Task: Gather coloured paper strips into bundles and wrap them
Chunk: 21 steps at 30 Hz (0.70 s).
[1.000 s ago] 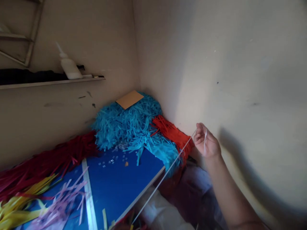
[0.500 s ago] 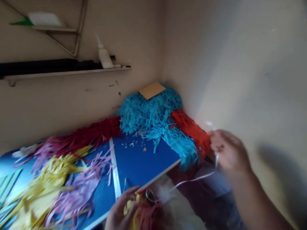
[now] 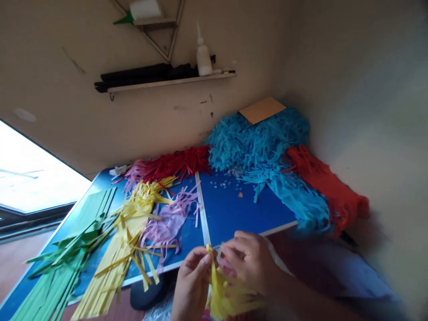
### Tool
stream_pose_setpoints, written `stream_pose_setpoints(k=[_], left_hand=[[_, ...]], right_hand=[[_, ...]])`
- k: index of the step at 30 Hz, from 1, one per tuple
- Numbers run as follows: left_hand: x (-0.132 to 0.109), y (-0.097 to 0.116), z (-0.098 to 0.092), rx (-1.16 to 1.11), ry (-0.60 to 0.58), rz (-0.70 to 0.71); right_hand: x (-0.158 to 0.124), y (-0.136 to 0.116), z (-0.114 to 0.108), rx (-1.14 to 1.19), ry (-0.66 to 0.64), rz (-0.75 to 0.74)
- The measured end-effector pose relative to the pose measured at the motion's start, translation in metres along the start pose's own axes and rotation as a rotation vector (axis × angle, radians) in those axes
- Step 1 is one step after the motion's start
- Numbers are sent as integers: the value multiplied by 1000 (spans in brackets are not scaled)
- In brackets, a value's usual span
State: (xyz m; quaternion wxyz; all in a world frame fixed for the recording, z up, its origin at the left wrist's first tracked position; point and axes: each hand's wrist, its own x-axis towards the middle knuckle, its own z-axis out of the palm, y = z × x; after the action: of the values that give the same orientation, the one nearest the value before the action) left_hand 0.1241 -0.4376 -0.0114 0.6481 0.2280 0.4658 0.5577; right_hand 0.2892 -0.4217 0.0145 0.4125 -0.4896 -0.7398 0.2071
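While the left hand (image 3: 192, 278) pinches the top of a yellow fringe bundle (image 3: 220, 292) between thumb and fingers, the right hand (image 3: 252, 261) sits just beside it, its fingers curled nearly closed next to a pale string (image 3: 218, 250) that loops out at the pinched end. Whether those right fingers grip the string, I cannot tell. The bundle hangs below the fingers of both hands, its lower part blurred, near the front edge of the blue table (image 3: 247, 211). Left of the fingers, on the table, lie purple fringe (image 3: 169, 218), yellow strips (image 3: 112, 265) and, farther off, green strips (image 3: 67, 267). Straight beyond the fingers, small clear pieces (image 3: 224, 183) are scattered, with red fringe (image 3: 182, 161) behind to the left. Farther beyond, to the right, a bright blue pile (image 3: 250, 145) bears an orange-tan card (image 3: 262, 110); orange-red fringe (image 3: 317, 178) lies right of that pile.
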Motion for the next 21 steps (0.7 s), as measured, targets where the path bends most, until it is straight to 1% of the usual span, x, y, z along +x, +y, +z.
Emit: stream_pose_setpoints(k=[2, 4, 7, 10, 12, 14, 18, 20, 21], left_hand=[[1, -2, -4, -87, -16, -62], [1, -3, -5, -122, -25, -83], [3, -4, -7, -114, -36, -81], [3, -6, -7, -46, -42, -44], [3, -7, -7, 47, -33, 12], [1, -8, -6, 164, -24, 98], [-5, -9, -6, 384, 5, 285], [-9, -10, -5, 536, 67, 377], [-11, -11, -5, 628, 94, 422]], right_hand=[[0, -3, 4, -40, 12, -39], [0, -4, 8, -67, 25, -74], [-1, -3, 9, -111, 29, -122], [-2, -3, 8, -149, -13, -180], [-2, -4, 5, -159, -78, -191], [-2, -4, 2, -138, -164, -156], [-4, -2, -1, 17, -288, -8], [-6, -1, 1, 106, -315, 66], [-7, -1, 3, 134, -315, 80]])
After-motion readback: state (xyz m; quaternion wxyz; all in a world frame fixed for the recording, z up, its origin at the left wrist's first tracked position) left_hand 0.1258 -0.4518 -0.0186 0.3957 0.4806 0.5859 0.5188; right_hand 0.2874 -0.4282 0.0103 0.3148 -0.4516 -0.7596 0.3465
